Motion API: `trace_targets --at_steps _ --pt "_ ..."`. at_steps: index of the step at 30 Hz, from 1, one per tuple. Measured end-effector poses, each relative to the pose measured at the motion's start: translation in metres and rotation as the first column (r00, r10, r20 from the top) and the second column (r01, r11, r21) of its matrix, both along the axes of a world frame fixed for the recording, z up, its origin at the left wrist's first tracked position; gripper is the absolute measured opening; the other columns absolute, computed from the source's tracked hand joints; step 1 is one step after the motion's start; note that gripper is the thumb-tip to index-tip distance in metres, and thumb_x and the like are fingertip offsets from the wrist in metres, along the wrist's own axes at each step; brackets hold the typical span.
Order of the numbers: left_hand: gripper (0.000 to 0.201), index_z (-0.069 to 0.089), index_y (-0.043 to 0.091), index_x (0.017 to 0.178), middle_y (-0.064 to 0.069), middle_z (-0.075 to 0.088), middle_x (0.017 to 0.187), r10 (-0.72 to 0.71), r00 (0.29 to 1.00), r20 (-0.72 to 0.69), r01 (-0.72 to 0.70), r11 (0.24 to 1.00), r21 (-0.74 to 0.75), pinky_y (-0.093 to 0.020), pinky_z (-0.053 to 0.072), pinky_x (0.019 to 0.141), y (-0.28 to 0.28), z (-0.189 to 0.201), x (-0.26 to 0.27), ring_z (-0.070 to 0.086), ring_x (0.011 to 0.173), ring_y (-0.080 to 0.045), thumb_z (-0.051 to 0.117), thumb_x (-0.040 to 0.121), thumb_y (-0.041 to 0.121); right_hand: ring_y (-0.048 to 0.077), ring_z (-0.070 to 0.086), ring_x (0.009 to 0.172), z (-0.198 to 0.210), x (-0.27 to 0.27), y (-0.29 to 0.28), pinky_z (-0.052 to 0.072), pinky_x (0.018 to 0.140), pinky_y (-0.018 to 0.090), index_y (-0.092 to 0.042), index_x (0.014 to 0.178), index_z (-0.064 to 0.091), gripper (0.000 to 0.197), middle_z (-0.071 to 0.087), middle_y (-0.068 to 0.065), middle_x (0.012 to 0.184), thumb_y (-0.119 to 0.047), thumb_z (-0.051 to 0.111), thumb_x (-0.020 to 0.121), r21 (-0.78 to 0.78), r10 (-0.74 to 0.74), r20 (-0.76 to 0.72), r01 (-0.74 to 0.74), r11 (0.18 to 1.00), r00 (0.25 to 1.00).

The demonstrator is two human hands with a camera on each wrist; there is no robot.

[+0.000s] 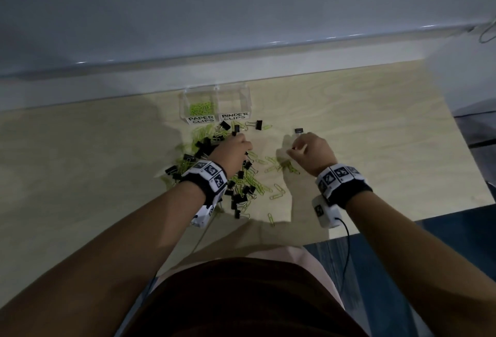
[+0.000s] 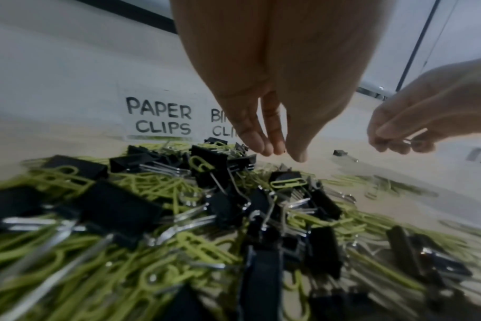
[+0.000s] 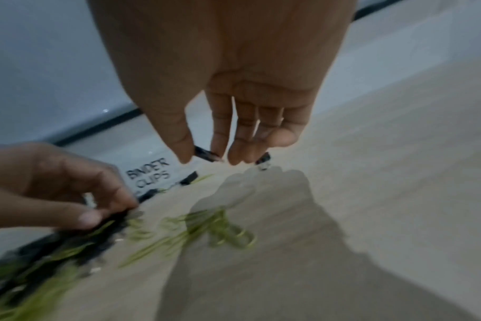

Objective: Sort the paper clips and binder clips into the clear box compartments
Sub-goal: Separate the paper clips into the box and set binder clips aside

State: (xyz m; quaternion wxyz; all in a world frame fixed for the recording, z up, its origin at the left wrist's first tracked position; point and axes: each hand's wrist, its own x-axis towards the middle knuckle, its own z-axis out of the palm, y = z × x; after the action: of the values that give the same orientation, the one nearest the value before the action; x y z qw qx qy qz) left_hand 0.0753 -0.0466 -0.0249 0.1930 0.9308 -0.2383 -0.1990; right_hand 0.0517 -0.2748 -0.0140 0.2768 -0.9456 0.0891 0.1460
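A clear two-part box [image 1: 185,111] stands at the table's back. Its left part, labelled PAPER CLIPS, holds green paper clips [image 1: 202,107]; I see nothing in the right part, labelled BINDER CLIPS [image 1: 234,117]. A mixed pile of green paper clips and black binder clips [image 2: 140,206] lies in front of it. My left hand [image 1: 237,136] reaches down onto the pile's far end, its fingertips [image 3: 89,217] pinching a black binder clip [image 3: 118,217]. To the right, my right hand [image 3: 202,155] hangs above the table, thumb and forefinger pinching another black binder clip [image 3: 205,154].
A single black binder clip [image 1: 298,130] lies just beyond my right hand. Scattered green paper clips [image 1: 279,164] lie under and between the hands. A wall runs behind the box. The table's edge [image 1: 402,222] is at the right front, with blue floor beyond.
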Motion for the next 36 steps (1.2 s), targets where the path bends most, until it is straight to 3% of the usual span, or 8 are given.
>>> trace_targets --at_steps 4,9,14,17,20,26,31,36 --pt "0.048 0.059 0.005 0.122 -0.014 0.052 0.110 -0.093 0.992 -0.089 0.098 0.994 0.055 -0.036 0.048 0.087 -0.004 0.000 0.008 0.056 0.098 -0.028 0.047 0.079 -0.013 0.028 0.051 0.105 -0.002 0.008 0.002 0.048 0.086 0.042 -0.016 0.113 0.058 0.035 0.050 0.008 0.115 -0.030 0.064 0.081 -0.199 0.067 -0.052 -0.076 0.977 0.996" --pt "0.028 0.065 0.008 0.112 -0.008 0.054 0.108 -0.128 0.990 -0.054 0.133 0.986 0.103 -0.035 0.047 0.083 0.007 -0.006 0.016 0.057 0.096 -0.026 0.054 0.087 0.000 0.019 0.053 0.090 0.002 -0.006 0.060 0.051 0.083 0.037 -0.020 0.097 0.064 0.018 0.056 0.000 0.099 -0.032 0.060 0.084 -0.121 0.262 0.015 -0.258 0.958 0.965" --pt "0.010 0.066 0.007 0.095 -0.005 0.060 0.099 0.009 1.000 -0.022 -0.010 0.999 -0.047 -0.033 0.048 0.082 0.017 0.000 0.014 0.058 0.090 -0.021 0.059 0.087 0.010 0.028 0.053 0.093 -0.003 -0.008 0.096 0.051 0.079 0.040 -0.020 0.110 0.059 0.029 0.054 0.009 0.102 -0.027 0.058 0.082 -0.132 0.347 -0.064 -0.352 0.927 0.936" --pt "0.008 0.067 0.012 0.093 0.001 0.063 0.090 0.226 0.974 0.004 -0.221 0.954 -0.203 -0.022 0.047 0.069 0.033 0.005 0.013 0.057 0.078 -0.013 0.063 0.087 0.014 0.027 0.055 0.089 -0.014 -0.007 0.098 0.054 0.073 0.039 -0.021 0.099 0.059 0.021 0.052 0.005 0.094 -0.029 0.054 0.080 -0.127 0.344 -0.082 -0.352 0.927 0.935" --pt "0.012 0.064 0.012 0.099 -0.002 0.063 0.098 0.357 0.933 0.052 -0.343 0.922 -0.182 -0.031 0.050 0.077 0.053 0.006 0.014 0.057 0.088 -0.018 0.059 0.089 0.017 0.025 0.054 0.088 -0.017 -0.007 0.097 0.053 0.074 0.037 -0.015 0.090 0.059 0.013 0.052 0.005 0.094 -0.025 0.056 0.082 -0.081 0.341 -0.070 -0.346 0.935 0.937" --pt "0.023 0.061 0.011 0.110 -0.003 0.052 0.113 0.163 0.973 0.161 -0.157 0.986 -0.049 -0.037 0.045 0.093 0.038 0.006 0.000 0.044 0.109 -0.021 0.054 0.091 0.022 0.015 0.055 0.071 -0.006 0.002 0.072 0.052 0.066 0.029 -0.013 0.077 0.062 0.005 0.061 0.000 0.081 -0.016 0.065 0.079 0.079 0.138 0.064 -0.142 0.987 0.988" --pt "0.034 0.058 0.007 0.108 -0.009 0.049 0.119 0.078 0.996 0.037 -0.083 0.982 0.170 -0.040 0.050 0.086 -0.002 0.002 -0.019 0.044 0.114 -0.026 0.050 0.092 0.036 0.032 0.062 0.082 -0.002 0.039 0.025 0.051 0.067 0.035 -0.010 0.089 0.062 0.010 0.067 0.013 0.090 -0.018 0.060 0.082 -0.124 -0.044 0.072 0.052 0.991 0.996" --pt "0.032 0.056 0.006 0.110 -0.012 0.055 0.114 0.204 0.979 -0.003 -0.199 0.959 0.203 -0.040 0.050 0.078 -0.008 -0.001 -0.019 0.054 0.106 -0.028 0.052 0.090 0.032 0.034 0.052 0.104 -0.005 0.064 0.017 0.045 0.088 0.043 -0.016 0.103 0.062 0.022 0.057 0.011 0.110 -0.022 0.060 0.081 -0.334 0.039 -0.015 -0.042 0.942 0.999"
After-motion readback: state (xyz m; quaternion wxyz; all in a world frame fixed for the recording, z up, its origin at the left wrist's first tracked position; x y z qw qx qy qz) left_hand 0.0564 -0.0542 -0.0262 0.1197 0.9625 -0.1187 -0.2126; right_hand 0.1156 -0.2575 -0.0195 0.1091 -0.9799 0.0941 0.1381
